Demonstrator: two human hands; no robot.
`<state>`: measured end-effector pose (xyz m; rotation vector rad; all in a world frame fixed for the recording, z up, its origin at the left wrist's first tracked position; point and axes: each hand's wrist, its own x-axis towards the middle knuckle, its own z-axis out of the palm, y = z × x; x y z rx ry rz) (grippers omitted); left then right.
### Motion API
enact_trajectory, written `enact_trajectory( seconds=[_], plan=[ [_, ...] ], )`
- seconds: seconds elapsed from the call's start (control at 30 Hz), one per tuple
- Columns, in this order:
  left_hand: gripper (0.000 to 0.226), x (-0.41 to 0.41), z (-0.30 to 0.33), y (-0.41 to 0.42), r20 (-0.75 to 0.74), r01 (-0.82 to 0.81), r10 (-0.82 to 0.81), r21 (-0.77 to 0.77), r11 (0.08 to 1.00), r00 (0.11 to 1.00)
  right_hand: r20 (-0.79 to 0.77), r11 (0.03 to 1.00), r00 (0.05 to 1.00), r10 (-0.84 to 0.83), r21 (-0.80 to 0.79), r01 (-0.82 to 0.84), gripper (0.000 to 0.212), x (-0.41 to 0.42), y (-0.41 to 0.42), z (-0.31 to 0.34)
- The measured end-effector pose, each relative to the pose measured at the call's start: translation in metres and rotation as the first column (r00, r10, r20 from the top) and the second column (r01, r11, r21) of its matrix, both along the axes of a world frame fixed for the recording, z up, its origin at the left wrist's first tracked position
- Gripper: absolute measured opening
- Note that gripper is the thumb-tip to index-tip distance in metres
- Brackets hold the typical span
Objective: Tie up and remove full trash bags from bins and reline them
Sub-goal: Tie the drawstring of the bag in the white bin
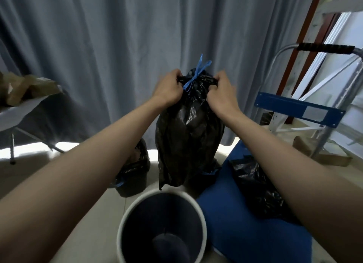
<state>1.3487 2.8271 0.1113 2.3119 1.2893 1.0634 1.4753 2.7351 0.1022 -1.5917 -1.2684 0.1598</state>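
Left hand (169, 89): grips the left of the black bag's neck, fingers curled.
Black bag (188, 137): held up above the white bin (125, 219), blue drawstring (193, 80) cinched.
Right hand (222, 94): pinches the neck's right side.
Technique: pull evenly outward, then knot.
Obstacles: lined bin (135, 176) far left; step ladder (318, 109) right.

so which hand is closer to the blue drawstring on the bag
Left. The left hand grips the bag's gathered neck right against the blue drawstring; the right hand grips the neck's other side, a little away from it.
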Motion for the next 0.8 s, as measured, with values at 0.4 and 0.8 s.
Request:
enact_trajectory(
  seconds=[0.4, 0.8],
  plan=[
    [0.033, 0.147, -0.108, 0.134, 0.182, 0.182, -0.216, 0.187, 0.965, 0.959, 0.037, 0.983, 0.983, -0.179, -0.038, 0.181, 0.024, 0.115, 0.126, -0.129],
    [0.048, 0.172, -0.329, 0.14, -0.6, 0.199, -0.37, -0.333, 0.922, 0.709, 0.138, 0.765, 0.99, -0.025, -0.635, 0.107, 0.025, 0.155, 0.127, -0.328]
  ],
)
